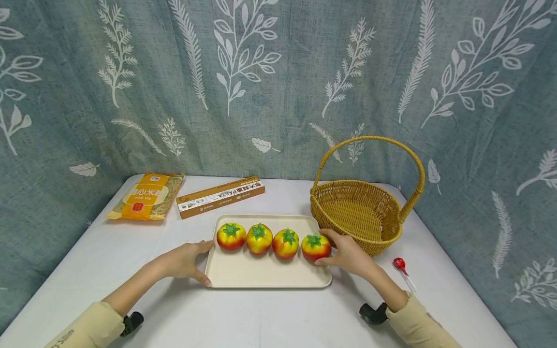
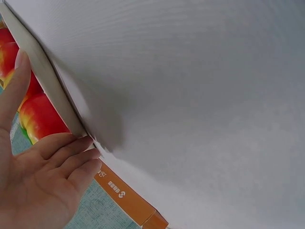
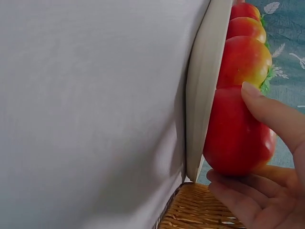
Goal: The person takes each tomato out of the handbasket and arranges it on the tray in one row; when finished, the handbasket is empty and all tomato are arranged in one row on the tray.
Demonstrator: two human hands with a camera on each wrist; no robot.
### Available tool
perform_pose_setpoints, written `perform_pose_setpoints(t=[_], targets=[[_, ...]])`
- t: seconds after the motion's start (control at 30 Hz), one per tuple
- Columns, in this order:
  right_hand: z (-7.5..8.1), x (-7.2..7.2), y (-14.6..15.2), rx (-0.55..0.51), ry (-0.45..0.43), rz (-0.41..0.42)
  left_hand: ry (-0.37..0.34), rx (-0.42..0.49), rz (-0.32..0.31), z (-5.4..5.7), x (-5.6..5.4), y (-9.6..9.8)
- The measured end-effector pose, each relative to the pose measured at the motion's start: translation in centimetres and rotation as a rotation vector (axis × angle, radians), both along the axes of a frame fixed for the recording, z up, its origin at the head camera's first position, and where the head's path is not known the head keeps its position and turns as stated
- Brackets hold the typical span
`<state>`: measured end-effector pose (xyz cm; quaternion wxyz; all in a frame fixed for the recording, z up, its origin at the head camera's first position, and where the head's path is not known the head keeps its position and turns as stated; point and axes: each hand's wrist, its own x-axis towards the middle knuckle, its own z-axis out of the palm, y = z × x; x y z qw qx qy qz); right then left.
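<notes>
Several red-and-yellow tomatoes with green leafy tops stand in a row on a cream rectangular tray [image 1: 265,278]. My right hand [image 1: 348,253] holds the rightmost tomato [image 1: 315,247], its thumb on the near side and its fingers around the far side. In the right wrist view, that tomato [image 3: 236,136] sits between the thumb and the curled fingers, close against the tray [image 3: 202,95]. My left hand [image 1: 184,261] is at the tray's left end with fairly straight fingers. Those fingertips [image 2: 90,145] touch the tray's edge, and the thumb reaches to its near left corner.
A wicker basket [image 1: 319,217] with a tall handle stands just right of the tray. Behind the tray lie a long pasta box [image 1: 222,197] and a yellow food packet [image 1: 148,197]. A red lollipop [image 1: 399,264] lies beside my right forearm. A patterned curtain [image 1: 278,121] hangs behind.
</notes>
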<state>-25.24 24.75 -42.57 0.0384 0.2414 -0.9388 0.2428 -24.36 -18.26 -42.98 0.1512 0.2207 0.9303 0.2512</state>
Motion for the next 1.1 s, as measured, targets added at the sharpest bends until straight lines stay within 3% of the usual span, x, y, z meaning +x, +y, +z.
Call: perform_pose_setpoints(t=[0.43,0.7,1.1], targets=[[1.0,0.4,0.3,-0.038,0.007,0.035,0.014,0.001,-0.022,0.0,-0.1,-0.2],[0.4,-0.1,-0.2,-0.095,0.007,-0.011,0.007,-0.004,-0.010,0.0,-0.1,-0.2],[0.0,-1.3,-1.0,-0.028,-0.001,-0.068,0.013,0.004,-0.017,-0.2,-0.1,-0.2]])
